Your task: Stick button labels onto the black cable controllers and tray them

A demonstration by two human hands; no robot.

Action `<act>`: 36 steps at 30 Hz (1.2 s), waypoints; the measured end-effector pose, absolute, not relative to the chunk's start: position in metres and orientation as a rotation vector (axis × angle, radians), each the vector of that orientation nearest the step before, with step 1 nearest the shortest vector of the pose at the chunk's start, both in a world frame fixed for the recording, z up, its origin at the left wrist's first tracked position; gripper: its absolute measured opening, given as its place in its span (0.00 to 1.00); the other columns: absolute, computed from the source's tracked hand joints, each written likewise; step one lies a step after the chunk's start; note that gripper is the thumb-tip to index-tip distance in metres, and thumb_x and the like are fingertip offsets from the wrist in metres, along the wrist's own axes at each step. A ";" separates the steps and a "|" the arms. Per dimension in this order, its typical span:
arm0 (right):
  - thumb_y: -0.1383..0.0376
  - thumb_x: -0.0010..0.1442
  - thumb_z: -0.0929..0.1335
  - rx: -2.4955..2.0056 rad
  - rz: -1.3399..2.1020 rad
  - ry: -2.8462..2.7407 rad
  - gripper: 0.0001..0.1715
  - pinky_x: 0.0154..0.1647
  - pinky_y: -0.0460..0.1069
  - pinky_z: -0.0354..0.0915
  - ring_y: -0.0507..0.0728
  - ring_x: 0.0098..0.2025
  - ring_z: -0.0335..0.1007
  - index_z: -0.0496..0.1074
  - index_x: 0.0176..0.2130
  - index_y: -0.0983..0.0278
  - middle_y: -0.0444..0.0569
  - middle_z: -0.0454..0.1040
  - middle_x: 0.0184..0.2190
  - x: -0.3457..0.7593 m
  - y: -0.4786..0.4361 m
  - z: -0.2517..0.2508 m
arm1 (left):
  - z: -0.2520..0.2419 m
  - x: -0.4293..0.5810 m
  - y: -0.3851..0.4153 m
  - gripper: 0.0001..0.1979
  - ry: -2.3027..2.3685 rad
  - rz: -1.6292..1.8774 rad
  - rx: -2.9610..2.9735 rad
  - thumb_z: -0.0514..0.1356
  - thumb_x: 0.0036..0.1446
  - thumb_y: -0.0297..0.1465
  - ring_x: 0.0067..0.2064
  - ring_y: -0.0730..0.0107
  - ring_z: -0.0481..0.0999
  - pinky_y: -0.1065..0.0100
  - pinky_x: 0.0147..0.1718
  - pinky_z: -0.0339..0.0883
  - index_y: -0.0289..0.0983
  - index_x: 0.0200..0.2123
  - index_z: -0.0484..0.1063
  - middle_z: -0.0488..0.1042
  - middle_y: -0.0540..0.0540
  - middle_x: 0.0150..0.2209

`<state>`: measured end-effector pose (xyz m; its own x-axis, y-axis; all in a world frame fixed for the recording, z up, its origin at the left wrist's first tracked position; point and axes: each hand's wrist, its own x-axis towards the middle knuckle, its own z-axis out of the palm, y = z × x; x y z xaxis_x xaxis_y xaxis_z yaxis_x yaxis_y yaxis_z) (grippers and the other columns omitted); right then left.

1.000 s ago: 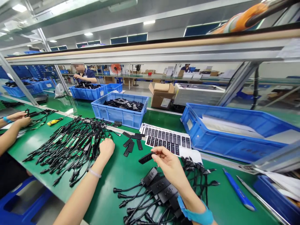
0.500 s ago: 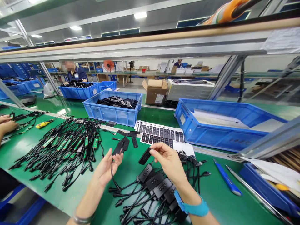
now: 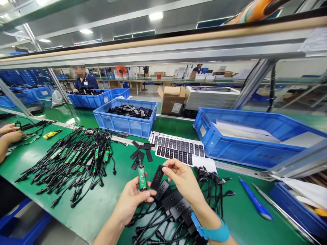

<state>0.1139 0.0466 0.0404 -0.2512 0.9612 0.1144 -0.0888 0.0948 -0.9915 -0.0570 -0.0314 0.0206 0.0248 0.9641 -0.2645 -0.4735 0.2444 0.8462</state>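
My left hand (image 3: 134, 197) is closed on a cable with a small green circuit board (image 3: 142, 178) in a black half-case, its board side turned up. Close beside it, my right hand (image 3: 182, 177) pinches the end of a black plastic cover (image 3: 157, 177) with a row of small slots. The cover is tilted next to the board; whether the two touch, I cannot tell. Beneath my hands lies a pile of cased black cable units (image 3: 176, 204). Several loose black covers (image 3: 149, 156) are scattered on the green table (image 3: 102, 211) just beyond.
Cables with bare green boards (image 3: 74, 156) heap at left, near a yellow-handled screwdriver (image 3: 52, 134) and another person's hands (image 3: 11, 132). Label sheets (image 3: 176, 149) lie ahead, before a blue bin of black parts (image 3: 125, 124). A blue pen-like tool (image 3: 255, 199) and tweezers (image 3: 278, 207) rest at right.
My left hand has moved right and nearer to me, turning its piece so the green board faces up. My right hand still holds the cover, now close to the board.
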 end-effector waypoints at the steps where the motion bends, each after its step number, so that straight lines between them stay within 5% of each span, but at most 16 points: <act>1: 0.52 0.50 0.75 -0.936 1.372 -1.396 0.19 0.23 0.45 0.63 0.53 0.27 0.68 0.72 0.31 0.63 0.44 0.71 0.25 0.113 0.046 0.041 | 0.021 -0.055 -0.033 0.27 0.980 1.193 0.718 0.74 0.42 0.28 0.38 0.63 0.81 0.73 0.30 0.74 0.34 0.47 0.75 0.77 0.43 0.41; 20: 0.52 0.50 0.74 -0.935 1.521 -1.480 0.20 0.23 0.45 0.62 0.52 0.26 0.69 0.69 0.30 0.64 0.42 0.69 0.23 0.103 0.038 0.037 | 0.016 -0.050 -0.044 0.34 1.055 1.056 0.966 0.71 0.46 0.39 0.41 0.62 0.79 0.65 0.42 0.72 0.37 0.56 0.70 0.76 0.40 0.46; 29: 0.52 0.50 0.75 -0.890 1.523 -1.463 0.19 0.24 0.46 0.63 0.52 0.26 0.68 0.71 0.30 0.64 0.42 0.70 0.23 0.107 0.039 0.041 | 0.019 -0.052 -0.044 0.30 1.020 1.062 0.948 0.74 0.41 0.38 0.36 0.68 0.76 0.70 0.36 0.70 0.35 0.48 0.75 0.76 0.41 0.43; 36: 0.51 0.49 0.75 -0.902 1.586 -1.423 0.22 0.21 0.44 0.62 0.51 0.26 0.69 0.66 0.32 0.62 0.40 0.67 0.24 0.102 0.039 0.036 | 0.022 -0.049 -0.045 0.28 1.089 1.095 1.014 0.68 0.50 0.43 0.33 0.68 0.75 0.68 0.33 0.71 0.34 0.51 0.74 0.76 0.40 0.42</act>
